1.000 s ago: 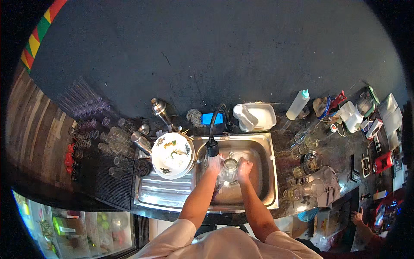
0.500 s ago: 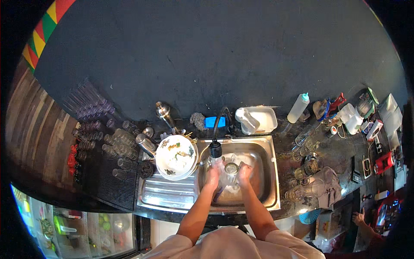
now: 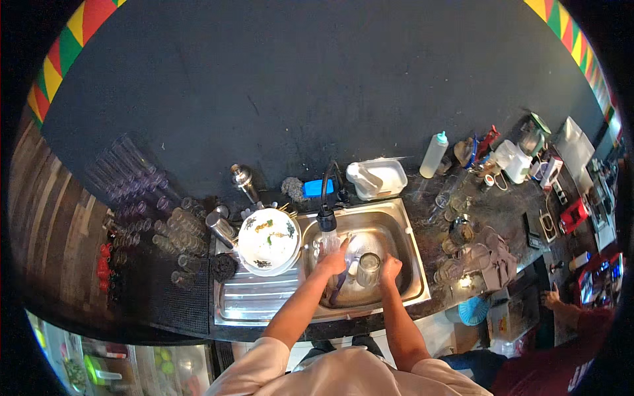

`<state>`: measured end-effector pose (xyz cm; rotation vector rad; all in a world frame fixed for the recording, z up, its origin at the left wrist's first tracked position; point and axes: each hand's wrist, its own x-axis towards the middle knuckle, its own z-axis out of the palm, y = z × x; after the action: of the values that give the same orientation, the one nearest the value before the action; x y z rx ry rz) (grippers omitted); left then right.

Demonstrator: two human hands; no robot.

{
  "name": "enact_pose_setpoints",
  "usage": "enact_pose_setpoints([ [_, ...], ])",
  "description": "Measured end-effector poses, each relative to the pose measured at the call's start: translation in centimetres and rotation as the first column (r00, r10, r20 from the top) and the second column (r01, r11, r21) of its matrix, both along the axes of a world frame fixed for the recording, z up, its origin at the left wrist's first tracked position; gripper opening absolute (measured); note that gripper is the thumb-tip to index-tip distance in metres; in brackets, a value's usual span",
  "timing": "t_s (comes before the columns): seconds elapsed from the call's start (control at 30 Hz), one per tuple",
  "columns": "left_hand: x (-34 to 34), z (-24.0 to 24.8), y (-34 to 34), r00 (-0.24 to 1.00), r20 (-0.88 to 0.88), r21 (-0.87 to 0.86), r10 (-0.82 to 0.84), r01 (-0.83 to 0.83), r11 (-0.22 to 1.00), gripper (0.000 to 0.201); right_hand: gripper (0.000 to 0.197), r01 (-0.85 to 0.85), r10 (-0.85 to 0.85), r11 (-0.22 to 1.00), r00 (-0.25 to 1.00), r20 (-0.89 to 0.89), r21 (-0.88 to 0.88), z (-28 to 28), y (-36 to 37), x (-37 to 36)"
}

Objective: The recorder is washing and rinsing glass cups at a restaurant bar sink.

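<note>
In the sink basin (image 3: 415,280), my right hand (image 3: 391,267) is closed at the side of a clear glass mug (image 3: 370,264). The mug is tilted, its round end facing up toward me. My left hand (image 3: 335,260) is under the black faucet (image 3: 326,220), in clear running water (image 3: 328,244), with one finger stretched up. Its other fingers are partly hidden by the water and the hand itself. A dark, thin utensil (image 3: 337,289) lies in the basin below my left hand.
Stacked white bowls (image 3: 267,241) with food scraps stand on the drainboard (image 3: 261,300). Several glasses (image 3: 181,231) crowd the left counter. More glassware (image 3: 456,254) and a grey cloth (image 3: 498,261) lie on the right. A white tub (image 3: 393,175) stands behind the sink. Another person's hand (image 3: 549,298) shows at far right.
My right hand and the glass mug have moved right, away from my left hand. My left hand remains by the faucet's stream. The view has shifted, showing more of the other person.
</note>
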<state>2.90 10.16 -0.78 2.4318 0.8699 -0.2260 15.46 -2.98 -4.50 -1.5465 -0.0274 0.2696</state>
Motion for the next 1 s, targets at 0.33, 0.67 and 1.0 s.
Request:
enact_pose_setpoints([
  [0.33, -0.8, -7.3, 1.1, 0.401, 0.103, -0.989, 0.91, -0.057, 0.138, 0.018, 0.028, 0.031, -0.031, 0.999, 0.997, -0.072, -0.009, 0.7, 0.5, 1.1],
  [0.67, -0.3, -7.3, 0.0, -0.073, 0.125, -0.978, 0.99, 0.158, 0.135, 0.03, 0.016, -0.265, 0.26, 0.963, 0.96, -0.106, -0.036, -3.2, 9.4, -0.3],
  [1.0, -5.1, 0.7, -2.8, 0.217, 0.662, -0.528, 0.717, -0.543, 0.652, 0.066, 0.029, -0.745, 0.748, 0.663, 0.664, 0.012, -0.075, -2.8, 15.0, -4.6],
])
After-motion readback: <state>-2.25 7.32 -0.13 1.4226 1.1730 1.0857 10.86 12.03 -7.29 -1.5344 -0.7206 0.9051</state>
